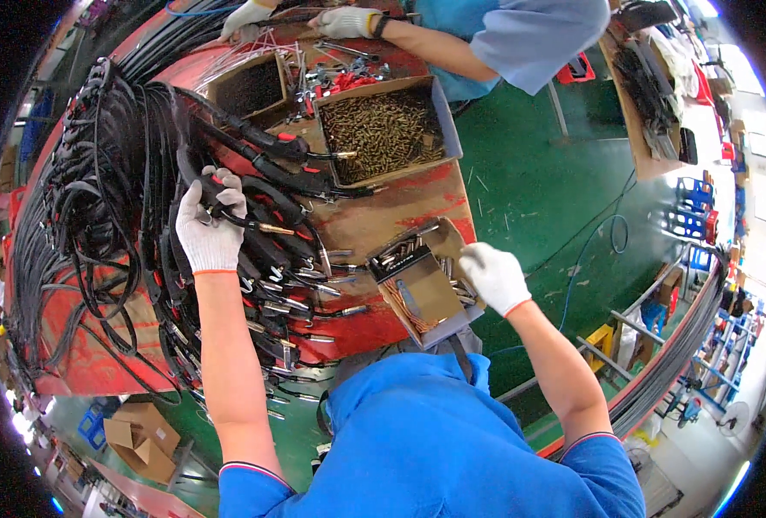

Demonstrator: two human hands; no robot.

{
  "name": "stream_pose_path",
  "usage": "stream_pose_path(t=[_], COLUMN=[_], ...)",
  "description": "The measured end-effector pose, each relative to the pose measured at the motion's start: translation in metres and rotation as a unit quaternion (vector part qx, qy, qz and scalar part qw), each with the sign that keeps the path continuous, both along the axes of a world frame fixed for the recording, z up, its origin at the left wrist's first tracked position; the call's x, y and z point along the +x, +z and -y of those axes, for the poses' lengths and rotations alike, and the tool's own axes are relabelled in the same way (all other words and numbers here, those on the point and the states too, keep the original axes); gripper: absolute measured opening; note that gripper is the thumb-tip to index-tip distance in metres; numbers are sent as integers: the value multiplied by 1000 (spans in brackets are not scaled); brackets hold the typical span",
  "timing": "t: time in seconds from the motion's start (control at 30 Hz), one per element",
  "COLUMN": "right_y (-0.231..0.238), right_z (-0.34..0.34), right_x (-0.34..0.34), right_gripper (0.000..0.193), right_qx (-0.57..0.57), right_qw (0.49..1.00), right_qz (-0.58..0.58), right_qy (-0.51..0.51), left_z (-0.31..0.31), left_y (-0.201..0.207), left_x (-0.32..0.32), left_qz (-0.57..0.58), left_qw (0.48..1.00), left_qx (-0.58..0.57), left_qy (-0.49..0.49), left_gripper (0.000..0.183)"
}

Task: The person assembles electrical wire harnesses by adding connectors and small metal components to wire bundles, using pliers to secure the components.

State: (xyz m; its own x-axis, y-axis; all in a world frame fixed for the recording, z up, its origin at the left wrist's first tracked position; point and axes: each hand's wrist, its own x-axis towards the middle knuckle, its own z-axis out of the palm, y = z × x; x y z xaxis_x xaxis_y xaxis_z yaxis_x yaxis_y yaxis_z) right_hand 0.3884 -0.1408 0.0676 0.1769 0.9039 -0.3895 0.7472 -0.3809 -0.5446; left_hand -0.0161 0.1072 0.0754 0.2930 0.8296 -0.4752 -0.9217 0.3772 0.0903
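Note:
My left hand (211,222), in a white knit glove, is closed around the black handle of a welding torch (227,216). A bare brass tip (277,229) points right from that torch's neck. My right hand (493,278), gloved too, has its fingers curled together at the right side of an open carton (442,231) of silver metal sleeves. Anything in those fingers is hidden. Inside that carton stands a smaller box (424,293) with thin copper-coloured pieces along its left side. More torches (283,302), many with silver nozzles, lie in a heap beneath and beside my left hand.
A carton of small brass fittings (383,129) and a box of tiny black parts (249,89) sit farther back on the red table (383,328). Thick black cables (98,173) pile up at left. Across the table, a co-worker's gloved hands (346,22) handle cables.

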Motion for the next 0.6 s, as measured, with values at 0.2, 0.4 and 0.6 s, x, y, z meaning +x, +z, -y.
stream_pose_path(t=[0.2,0.4,0.6], right_y=[-63,-73,-66], right_z=[28,21,18], right_x=[-16,-12,-12], right_gripper=[34,22,29], right_qx=[-61,-69,-66], right_qw=[988,988,996], right_qz=[114,113,52], right_qy=[86,84,41], left_z=[-2,-2,2], left_y=[1,2,12], left_x=[0,-3,-10], left_qz=[4,-44,-116], left_qw=[1000,999,992], left_qx=[13,-12,-41], left_qy=[-23,-26,0], left_gripper=[22,18,20])
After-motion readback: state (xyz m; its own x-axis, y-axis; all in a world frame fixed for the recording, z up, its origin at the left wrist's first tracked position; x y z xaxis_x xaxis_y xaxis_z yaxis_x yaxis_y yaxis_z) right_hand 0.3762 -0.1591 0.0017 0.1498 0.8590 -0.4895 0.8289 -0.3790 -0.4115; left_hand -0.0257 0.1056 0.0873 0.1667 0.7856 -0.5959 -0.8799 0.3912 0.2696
